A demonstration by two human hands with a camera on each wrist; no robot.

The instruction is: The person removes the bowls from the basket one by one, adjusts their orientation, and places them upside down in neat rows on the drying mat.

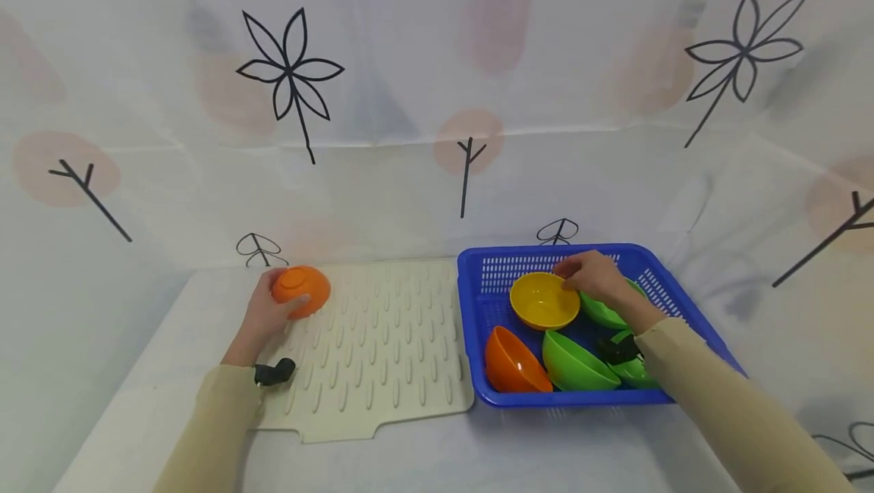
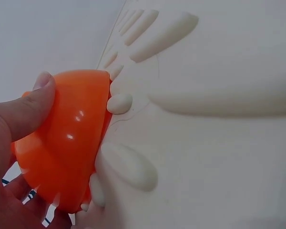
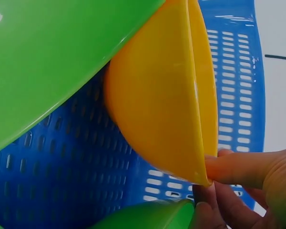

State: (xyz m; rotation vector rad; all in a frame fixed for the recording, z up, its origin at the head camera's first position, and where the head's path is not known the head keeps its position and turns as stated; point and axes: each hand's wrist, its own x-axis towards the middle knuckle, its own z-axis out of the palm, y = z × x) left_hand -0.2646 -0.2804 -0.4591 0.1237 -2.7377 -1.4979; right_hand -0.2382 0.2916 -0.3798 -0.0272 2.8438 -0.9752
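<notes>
An orange bowl (image 1: 301, 292) is tipped mouth-down at the far left corner of a cream ridged drying board (image 1: 382, 341). My left hand (image 1: 268, 308) grips it around the outside, thumb across its wall; in the left wrist view the rim of the orange bowl (image 2: 71, 138) meets the board's ridges. Over at the blue basket (image 1: 478, 372), my right hand (image 1: 601, 281) pinches the rim of a yellow bowl (image 1: 544, 300). The right wrist view has the thumb inside the rim of the yellow bowl (image 3: 157, 95) and fingers outside.
Inside the basket, an orange bowl (image 1: 515, 362) leans at the front left, beside a green bowl (image 1: 579, 364). More green bowls (image 1: 604, 311) sit at its right. Behind everything hangs a white patterned cloth (image 1: 396, 197).
</notes>
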